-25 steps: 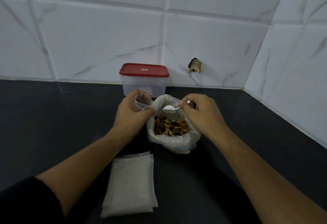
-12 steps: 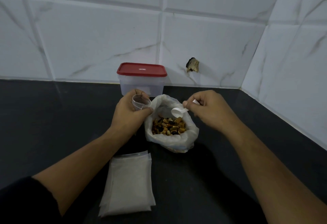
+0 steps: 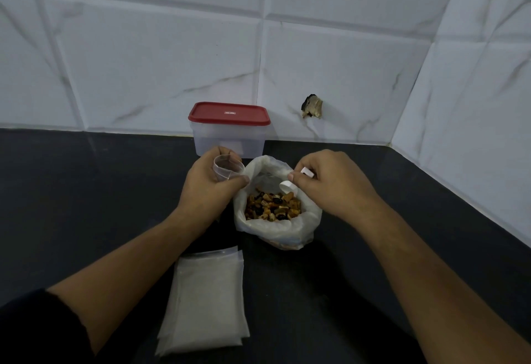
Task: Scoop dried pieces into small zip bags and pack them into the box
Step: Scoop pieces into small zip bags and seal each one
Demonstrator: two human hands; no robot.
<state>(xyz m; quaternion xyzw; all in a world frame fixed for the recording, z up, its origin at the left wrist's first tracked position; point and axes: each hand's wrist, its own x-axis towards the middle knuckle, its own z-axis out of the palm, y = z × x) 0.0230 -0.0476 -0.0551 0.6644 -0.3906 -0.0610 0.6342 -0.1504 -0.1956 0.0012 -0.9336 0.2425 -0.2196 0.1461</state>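
Note:
An open plastic bag (image 3: pixel 304 227) of mixed dried pieces (image 3: pixel 273 207) sits on the dark counter (image 3: pixel 86 191). My right hand (image 3: pixel 330 185) pinches a small white scoop (image 3: pixel 288 186), whose bowl tilts down at the bag's right edge, just above the pieces. My left hand (image 3: pixel 208 188) grips a small clear cup (image 3: pixel 227 168) upright, left of the bag; nothing shows in the cup. A clear box with a red lid (image 3: pixel 229 113), shut, stands behind against the wall. A stack of small zip bags (image 3: pixel 205 300) lies flat between my forearms.
White marble-look tiles form the back wall and the right wall, meeting at a corner at the right. A dark broken patch (image 3: pixel 311 107) marks the back wall right of the box. My forearms cross the near counter.
My right hand has lowered and tipped the scoop from the bag's middle towards its right edge, close to the pieces. The left hand and cup stay in place.

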